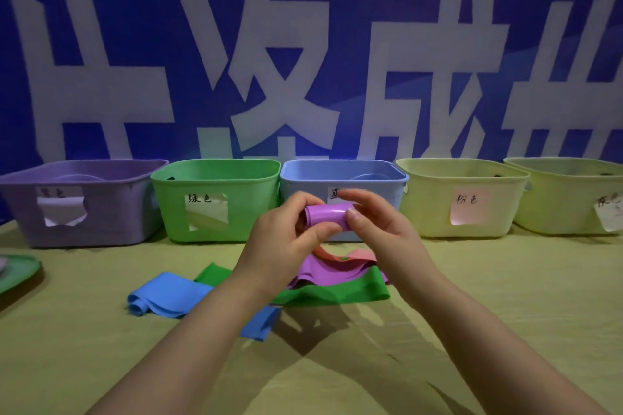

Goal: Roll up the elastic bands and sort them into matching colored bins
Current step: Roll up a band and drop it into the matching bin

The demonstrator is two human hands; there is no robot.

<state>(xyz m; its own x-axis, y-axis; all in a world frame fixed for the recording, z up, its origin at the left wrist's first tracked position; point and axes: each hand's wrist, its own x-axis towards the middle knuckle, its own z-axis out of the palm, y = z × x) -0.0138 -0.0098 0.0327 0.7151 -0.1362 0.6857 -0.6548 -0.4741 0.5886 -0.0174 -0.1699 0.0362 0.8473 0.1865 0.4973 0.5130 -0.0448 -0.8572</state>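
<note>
Head view, as I read it from my station. Both hands are raised above the table [505, 313], in front of the blue bin [303, 187]. The left hand [279, 241] curls thumb and fingers round the left end of a purple roll [326, 217]; the right hand [379, 234] pinches the roll's right end between thumb and fingertips. The roll lies sideways between them, clear of the cloth. Below the hands sits a loose pile: a purple length [323, 271] on top of a green band [340, 291], with a pink band [359, 254] arching behind. I cannot tell whether the purple length joins the roll, since the left hand hides the link. A blue band [168, 296], curled at its left end, lies flat to the left and passes under the left forearm. Five labelled bins stand in a row at the back, left to right: purple bin [118, 216], green bin [253, 209], blue bin, yellow bin [431, 209], second yellow bin [556, 209]. A green lid [18, 274] shows at the left edge.
</note>
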